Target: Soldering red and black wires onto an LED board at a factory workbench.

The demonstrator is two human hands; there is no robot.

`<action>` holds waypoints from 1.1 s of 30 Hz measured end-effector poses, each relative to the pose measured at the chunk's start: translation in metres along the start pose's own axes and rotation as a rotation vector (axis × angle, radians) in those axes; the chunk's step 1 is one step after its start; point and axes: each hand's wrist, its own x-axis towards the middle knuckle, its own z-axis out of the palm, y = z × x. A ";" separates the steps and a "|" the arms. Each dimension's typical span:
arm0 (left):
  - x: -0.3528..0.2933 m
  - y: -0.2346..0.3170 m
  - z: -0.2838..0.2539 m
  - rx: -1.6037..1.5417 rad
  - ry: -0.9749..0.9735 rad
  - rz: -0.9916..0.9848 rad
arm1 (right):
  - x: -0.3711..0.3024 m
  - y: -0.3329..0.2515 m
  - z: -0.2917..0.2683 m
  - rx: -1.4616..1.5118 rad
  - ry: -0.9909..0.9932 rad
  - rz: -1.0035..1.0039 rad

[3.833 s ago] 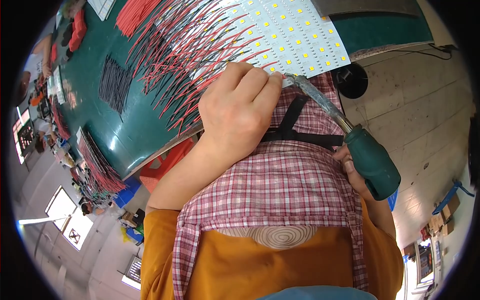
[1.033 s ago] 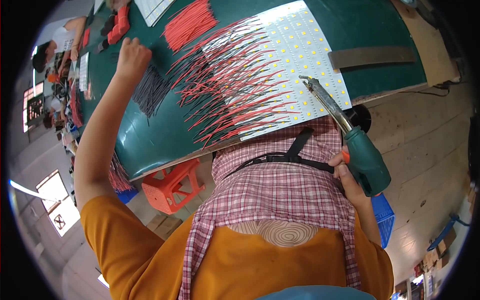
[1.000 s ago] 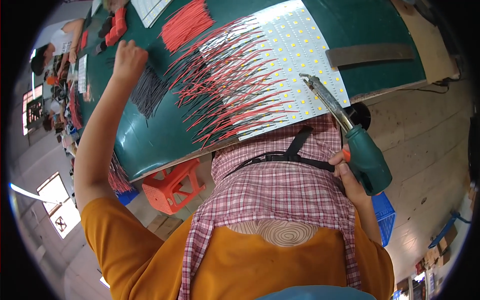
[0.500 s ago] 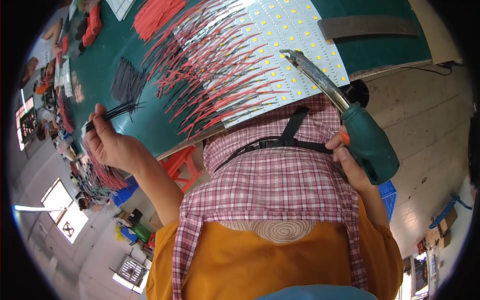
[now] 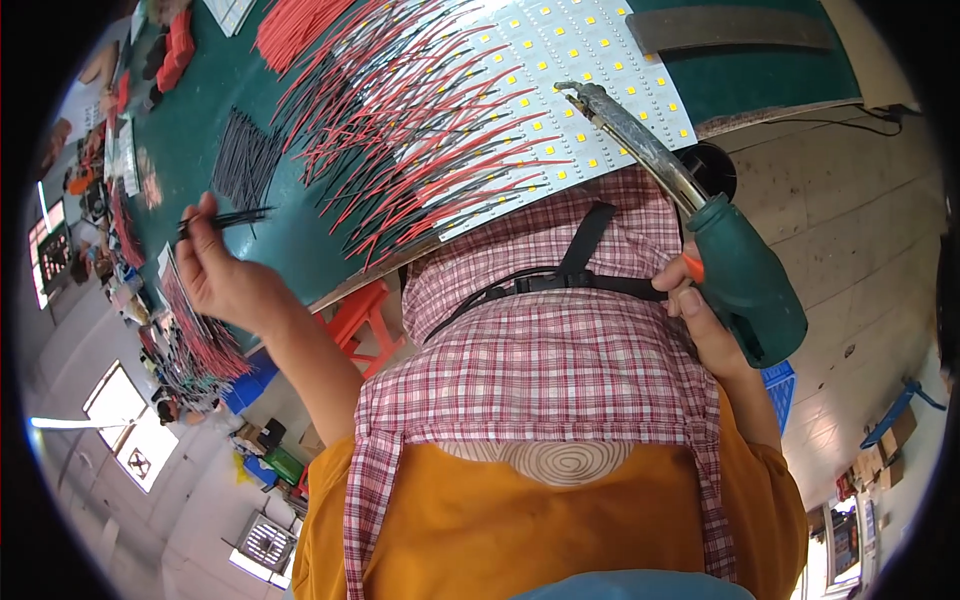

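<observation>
My left hand (image 5: 215, 255) is closed on a small bunch of black wires (image 5: 240, 216), raised at the left by the table's edge. Just beyond it lies a pile of short black wires (image 5: 245, 160) on the green tabletop. In my right hand (image 5: 700, 310) is a green-handled soldering iron (image 5: 750, 280), its metal tip pointing up and left over a white LED board (image 5: 580, 130). Yellow squares dot the board in rows. Many red and black wires (image 5: 420, 140) fan out across its left part and past its edge.
A heap of red wires (image 5: 295, 35) lies at the far side of the table. A dark flat bar (image 5: 730, 32) rests beyond the board at the right. Under the near edge stands a red stool (image 5: 365, 325). Farther left, more wire bundles (image 5: 215, 335) and people's arms show.
The view has shifted slightly, so the table's contents appear a little higher and more to the left. Both hands keep their holds, and the black wires in my left hand have turned slightly.
</observation>
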 end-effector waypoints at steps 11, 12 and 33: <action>-0.082 0.070 0.090 0.350 -0.820 0.871 | -0.004 -0.007 -0.001 -0.239 -0.065 -0.104; -0.089 0.068 0.092 0.344 -0.829 0.874 | -0.005 -0.008 0.000 -0.238 -0.059 -0.100; -0.115 0.060 0.096 0.254 -0.895 0.942 | -0.040 -0.018 -0.013 -0.857 -0.012 0.022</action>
